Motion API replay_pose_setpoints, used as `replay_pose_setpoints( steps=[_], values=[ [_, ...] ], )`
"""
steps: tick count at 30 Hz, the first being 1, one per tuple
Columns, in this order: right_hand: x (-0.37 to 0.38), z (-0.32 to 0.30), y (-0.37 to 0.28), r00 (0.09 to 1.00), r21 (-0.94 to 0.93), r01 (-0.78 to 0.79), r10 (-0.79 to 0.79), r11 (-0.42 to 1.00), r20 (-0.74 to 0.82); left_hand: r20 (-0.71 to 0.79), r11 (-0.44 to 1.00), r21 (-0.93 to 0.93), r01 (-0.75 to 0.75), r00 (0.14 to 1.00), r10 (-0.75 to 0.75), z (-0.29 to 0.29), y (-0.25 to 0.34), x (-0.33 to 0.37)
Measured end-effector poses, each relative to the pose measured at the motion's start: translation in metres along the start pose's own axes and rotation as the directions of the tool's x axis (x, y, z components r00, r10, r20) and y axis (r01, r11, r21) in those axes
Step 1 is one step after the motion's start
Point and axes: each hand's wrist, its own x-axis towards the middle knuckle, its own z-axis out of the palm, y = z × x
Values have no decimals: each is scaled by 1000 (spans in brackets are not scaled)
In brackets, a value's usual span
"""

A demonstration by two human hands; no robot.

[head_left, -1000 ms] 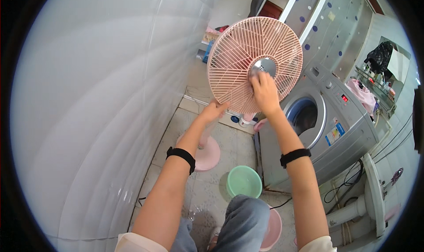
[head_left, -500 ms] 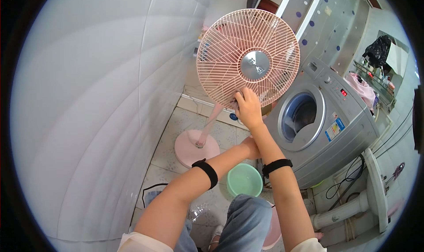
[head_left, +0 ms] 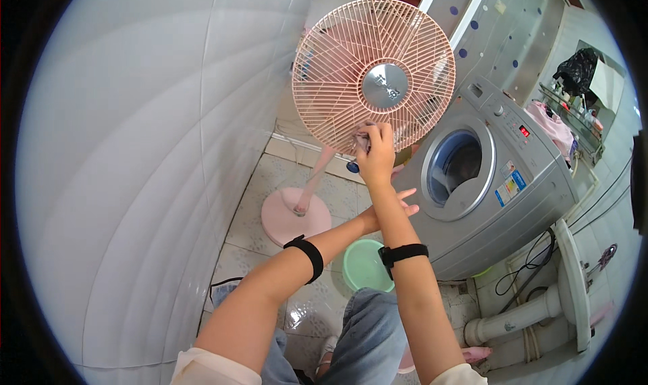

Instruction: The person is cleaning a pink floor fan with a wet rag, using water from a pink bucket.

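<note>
A pink standing fan (head_left: pixel 325 108) faces me, its round wire grille around a silver centre disc (head_left: pixel 385 86). At the grille's lower edge my right hand (head_left: pixel 378 152) has its fingers bent around a crumpled greyish cloth (head_left: pixel 363 140), pressed against the wires. My left hand (head_left: pixel 403 202) passes beneath my right forearm, which hides part of it; the fingers that show are stretched out and apart, and I see nothing in them. The fan's pole (head_left: pixel 316 179) runs down to a round pink base (head_left: pixel 283 217) on the tiles.
A grey washing machine (head_left: pixel 499 209) stands to the right, with a green basin (head_left: pixel 368 267) in front of it. White tiled wall (head_left: pixel 148 169) rises on the left. At the lower right are a washbasin (head_left: pixel 574 284), its drain pipe (head_left: pixel 513 317) and cables.
The whole view has shifted slightly, with the fan appearing higher and further left. The left hand's fingers now show spread beyond the right forearm. The right hand stays at the grille's lower edge.
</note>
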Motion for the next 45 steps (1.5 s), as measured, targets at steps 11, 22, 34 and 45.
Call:
replay_pose_setpoints(
  steps=[11, 22, 34, 45],
  values=[
    [-57, -8, 30, 990, -29, -91, 93, 995, 102, -522, 955, -235, 182, 805, -282, -124, -55, 11],
    [-37, -10, 31, 992, -64, -123, 122, 990, -17, -671, 875, -259, 408, 575, -467, -186, -67, -47],
    [15, 36, -11, 973, 126, 16, 14, 992, -232, -721, 868, -462, 181, 494, -487, -203, -82, -46],
    [22, 51, -25, 944, -93, -120, 85, 988, -318, -850, 913, -379, -152, 447, -279, -203, 3, -23]
  ],
)
